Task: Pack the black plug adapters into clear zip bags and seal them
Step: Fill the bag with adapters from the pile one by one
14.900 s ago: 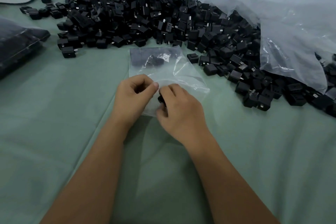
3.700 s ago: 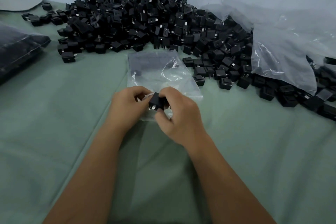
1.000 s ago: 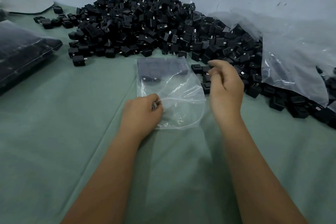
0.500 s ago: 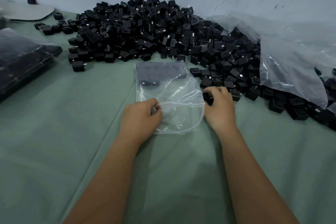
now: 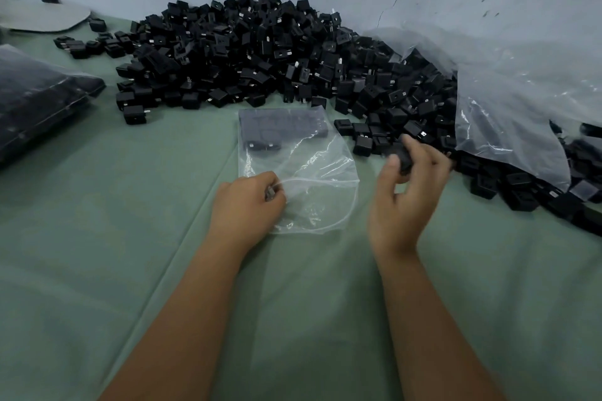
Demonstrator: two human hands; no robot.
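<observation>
Head view, sole camera — progress: early in this bag, by the look of it. Clear zip bag (image 5: 294,172) lies flat on the green cloth (image 5: 97,238), mouth toward the person and unsealed; a row of black adapters sits at its far end with one or two more just below, count not legible through the film. A large heap of loose adapters (image 5: 260,55) remains behind and to the right of the bag, spilling from a big clear sack (image 5: 508,101). A filled bag (image 5: 35,98) rests at the left edge, so some packing appears complete; most stock is still unpacked.

Left hand (image 5: 247,205) — fingers curled, pinching the bag's near rim at its left corner, holding the mouth lifted open.

Right hand (image 5: 404,192) — raised just right of the bag's mouth, thumb and fingers closed round one black adapter (image 5: 402,156), blurred, its orientation unreadable. Judged next step: insert this piece; sealing comes later.
</observation>
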